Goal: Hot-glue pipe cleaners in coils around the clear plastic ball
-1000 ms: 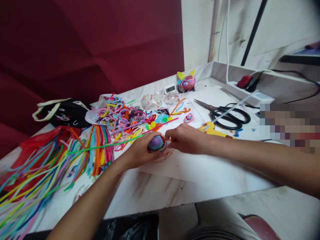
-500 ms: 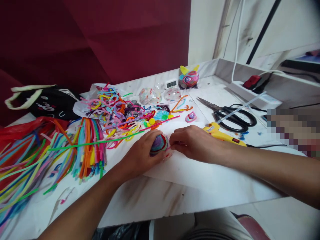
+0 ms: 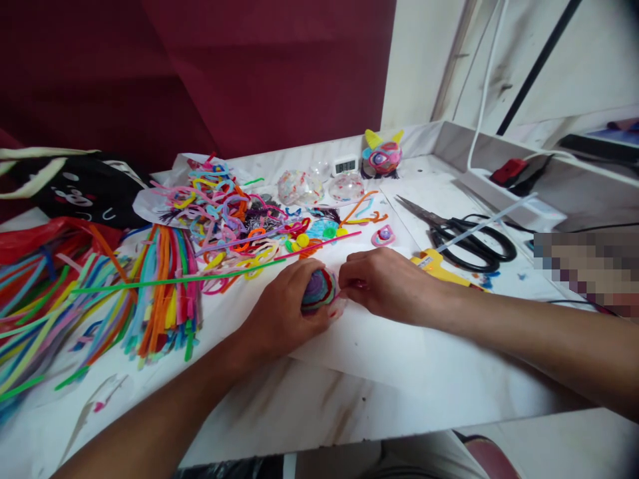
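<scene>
While your left hand curls firmly round the colour-coiled ball, thumb and fingers on opposite sides, your right hand is drawn up just beside it, fingers bent inward; a bit of pink shows there, but whether they grip it cannot be told. The ball, one, is over the white paper near the table's front, purple and red coils facing up. Labels: the yellow glue gun by your right forearm bears a pale sticker, too small to read; the white timer at the back shows dark digits, not legible; the black bag at far left carries a printed face. Counts, moving outward: one pink eye-shaped piece beyond your right hand; one pair of black-handled scissors, beneath the gun's one clear glue stick; one horned figure, two yellow horns, right of the timer; one red plug at the power strip. The pipe cleaners to your left overlap too much to count.
</scene>
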Tool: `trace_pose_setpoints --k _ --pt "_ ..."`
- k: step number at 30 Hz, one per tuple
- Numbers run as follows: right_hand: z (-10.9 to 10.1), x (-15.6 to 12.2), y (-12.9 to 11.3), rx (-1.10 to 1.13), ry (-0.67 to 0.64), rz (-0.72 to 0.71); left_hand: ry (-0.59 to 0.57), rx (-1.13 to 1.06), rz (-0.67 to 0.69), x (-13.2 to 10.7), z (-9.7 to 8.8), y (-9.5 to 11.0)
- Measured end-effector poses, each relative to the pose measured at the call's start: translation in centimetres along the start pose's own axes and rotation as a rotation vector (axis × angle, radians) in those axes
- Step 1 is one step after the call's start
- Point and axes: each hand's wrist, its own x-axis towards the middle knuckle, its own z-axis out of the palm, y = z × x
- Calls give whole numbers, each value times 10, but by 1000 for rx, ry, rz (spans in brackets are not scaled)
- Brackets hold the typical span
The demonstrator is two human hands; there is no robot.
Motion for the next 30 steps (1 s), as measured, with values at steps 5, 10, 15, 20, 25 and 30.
trace_pose_setpoints --k 5,10,15,20,25,30 --pt "-1 8 -2 -44 -8 2 26 16 8 1 1 2" --pt "1 12 -4 -46 -25 -28 10 -29 20 1 -2 2" --pt "2 5 -5 -16 -5 -58 -55 -81 51 -2 -8 -4" --pt "1 -6 -4 6 23 -95 -68 -78 84 -4 -7 -7" --pt "1 -8 -4 -35 19 -91 -26 -57 107 -5 -3 -8" --pt "-8 -30 7 -57 181 -185 -32 -73 55 -8 -1 -12"
